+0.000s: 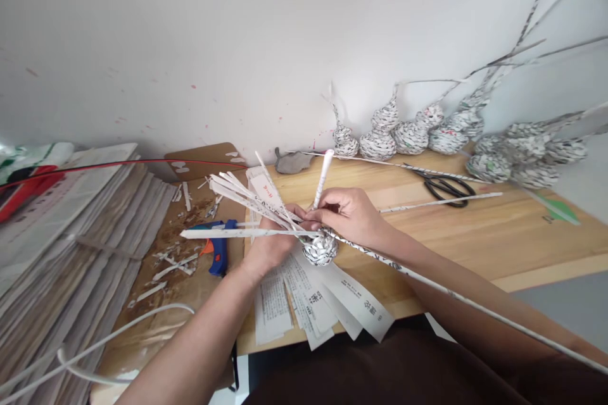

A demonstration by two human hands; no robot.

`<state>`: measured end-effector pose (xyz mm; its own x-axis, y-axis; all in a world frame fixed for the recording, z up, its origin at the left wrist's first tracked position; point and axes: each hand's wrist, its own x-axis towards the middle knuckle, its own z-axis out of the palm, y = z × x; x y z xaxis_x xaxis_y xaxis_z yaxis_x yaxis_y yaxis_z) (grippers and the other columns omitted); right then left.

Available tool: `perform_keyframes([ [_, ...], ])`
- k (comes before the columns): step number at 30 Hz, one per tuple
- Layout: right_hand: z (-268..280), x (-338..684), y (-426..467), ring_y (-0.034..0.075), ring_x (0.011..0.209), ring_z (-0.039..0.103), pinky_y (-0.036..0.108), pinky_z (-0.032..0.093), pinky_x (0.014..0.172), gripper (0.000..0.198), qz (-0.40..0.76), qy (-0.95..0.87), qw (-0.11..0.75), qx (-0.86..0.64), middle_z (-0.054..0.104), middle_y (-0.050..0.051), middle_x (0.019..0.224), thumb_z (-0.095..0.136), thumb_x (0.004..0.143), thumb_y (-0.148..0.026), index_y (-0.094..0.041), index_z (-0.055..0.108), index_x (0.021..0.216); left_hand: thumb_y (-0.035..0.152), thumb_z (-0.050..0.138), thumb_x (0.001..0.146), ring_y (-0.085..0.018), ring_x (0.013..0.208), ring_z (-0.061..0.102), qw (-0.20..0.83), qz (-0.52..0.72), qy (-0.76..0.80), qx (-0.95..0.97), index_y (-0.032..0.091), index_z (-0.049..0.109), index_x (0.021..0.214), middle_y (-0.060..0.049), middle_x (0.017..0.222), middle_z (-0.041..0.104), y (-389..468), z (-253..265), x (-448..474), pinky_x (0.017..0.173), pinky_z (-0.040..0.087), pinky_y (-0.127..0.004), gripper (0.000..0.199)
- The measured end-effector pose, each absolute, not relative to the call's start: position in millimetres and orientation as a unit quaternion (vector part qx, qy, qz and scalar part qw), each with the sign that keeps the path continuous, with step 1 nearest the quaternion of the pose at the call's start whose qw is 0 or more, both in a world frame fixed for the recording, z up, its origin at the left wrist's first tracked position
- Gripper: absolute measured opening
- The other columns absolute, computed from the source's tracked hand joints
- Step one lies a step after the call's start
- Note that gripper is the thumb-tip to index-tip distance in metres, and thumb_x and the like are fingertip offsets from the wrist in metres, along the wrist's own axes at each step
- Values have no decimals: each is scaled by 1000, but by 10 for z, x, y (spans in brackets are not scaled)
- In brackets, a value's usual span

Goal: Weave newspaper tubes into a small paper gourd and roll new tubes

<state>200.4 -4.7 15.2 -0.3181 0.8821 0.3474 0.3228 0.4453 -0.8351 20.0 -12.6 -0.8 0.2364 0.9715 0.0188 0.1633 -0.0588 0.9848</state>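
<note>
A small round weave of rolled newspaper (320,249) hangs over the table between my two hands, with several paper rolls fanning out from its top to the left. My left hand (275,242) is closed around the base of these rolls, its fingers partly hidden by them. Thumb and fingers of my right hand (349,214) pinch at the top of the weave, beside an upright paper roll (323,178). One long paper roll (427,278) runs from the weave across my right forearm to the lower right.
Finished gourd-shaped weaves (377,139) line the wall at the back right. Black scissors (446,188) lie before them. A blue glue gun (218,250) and paper scraps sit left, beside a newspaper stack (95,247). Printed paper strips (308,304) lie beneath my hands.
</note>
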Motion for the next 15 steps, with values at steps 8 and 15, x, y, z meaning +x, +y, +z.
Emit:
perform_keyframes([
  [8,151,1962,-75,11,64,60,23,44,60,12,271,-767,473,-338,64,1,69,71,79,-21,-18,69,68,25,80,64,-13,60,57,531,383,450,607,15,67,69,0,65,66,-157,25,210,56,44,-24,17],
  [15,185,2051,-26,12,50,56,26,40,51,30,271,-693,466,-479,65,1,61,58,90,-43,-18,72,78,27,73,73,-15,62,61,450,472,468,597,15,64,71,-3,67,68,-119,29,217,58,47,-26,15],
])
